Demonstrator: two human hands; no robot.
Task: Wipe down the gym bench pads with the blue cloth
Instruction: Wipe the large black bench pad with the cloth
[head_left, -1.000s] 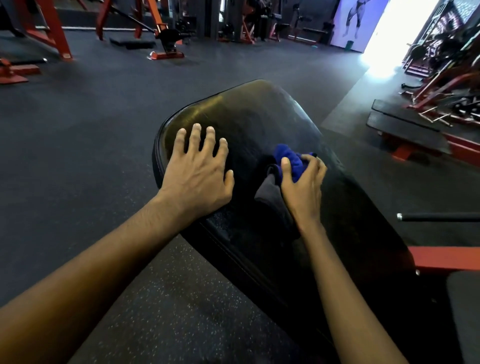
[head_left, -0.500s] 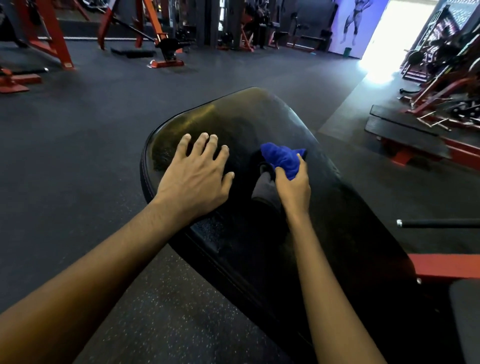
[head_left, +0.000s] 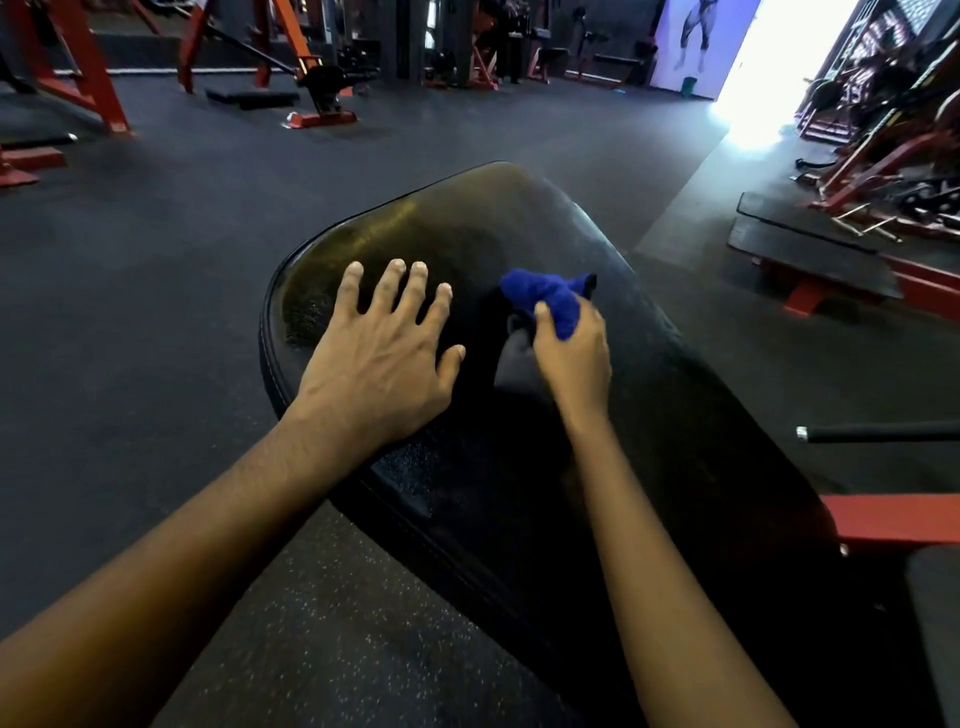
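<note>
A wide black bench pad (head_left: 691, 415) fills the middle of the head view, its rounded far end pointing away from me. My left hand (head_left: 379, 358) rests flat on the pad's left side with fingers spread. My right hand (head_left: 574, 353) grips a bunched blue cloth (head_left: 553, 299) and holds it against the pad's middle. Part of the cloth sticks out beyond my fingers.
Dark rubber floor (head_left: 130, 322) surrounds the pad. A red frame bar (head_left: 893, 519) and a black handle bar (head_left: 883, 432) stick out at the right. A low black bench on a red frame (head_left: 810, 260) stands further right. Red machines (head_left: 311, 62) line the back.
My right hand has slid the blue cloth leftward and towards me on the pad. My left hand has stayed pressed in the same place.
</note>
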